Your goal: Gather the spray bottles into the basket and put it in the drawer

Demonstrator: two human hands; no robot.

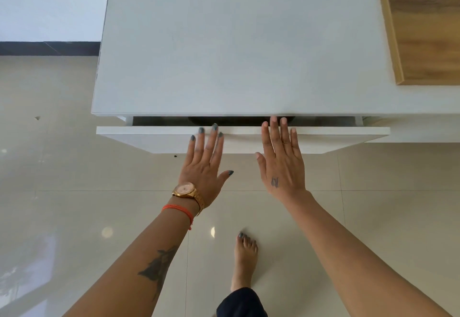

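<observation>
A white drawer (149,137) under the white cabinet top stands out only a narrow gap. In that gap a strip of a dark basket (224,120) shows; no spray bottles can be seen. My left hand (204,164), with a gold watch and an orange thread at the wrist, lies flat against the drawer front with fingers spread. My right hand (281,159) is flat against the front too, its fingertips reaching over the top edge of the drawer. Neither hand holds anything.
The white cabinet top (236,42) fills the upper view, with a wooden panel (428,30) at its far right. Below is glossy beige tile floor (62,179). My bare foot (244,262) stands on the tiles under my arms.
</observation>
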